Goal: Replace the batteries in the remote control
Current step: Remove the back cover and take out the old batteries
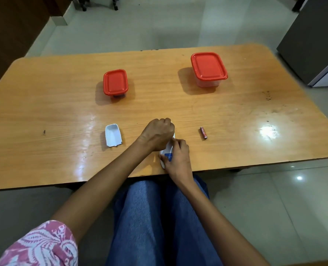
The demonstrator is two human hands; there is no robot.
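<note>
In the head view, the white remote control (pixel 168 150) lies back-up at the lower centre of the frame, close to the near edge of the wooden table (pixel 44 112). The left hand (pixel 157 134) curls over its far end and grips it. The right hand (pixel 178 156) holds the near part, thumb by a blue label and fingers bent against the edge. Whether those fingers also pinch a battery is hidden.

The remote looks light, rigid and smooth, so it would likely slide on the glossy top unless clamped along its long sides. Its battery cover (pixel 113 135) lies inside-up to the left, thin and probably easy to flex at the tabs. A loose AAA battery (pixel 203 132) rests to the right. It is small and round, so it may roll, and is best pinched across its middle.

In the upper half stand two closed red-lidded boxes. The small box (pixel 115 82) shows something dark at its base, and the contents of the large box (pixel 208 69) cannot be made out.
</note>
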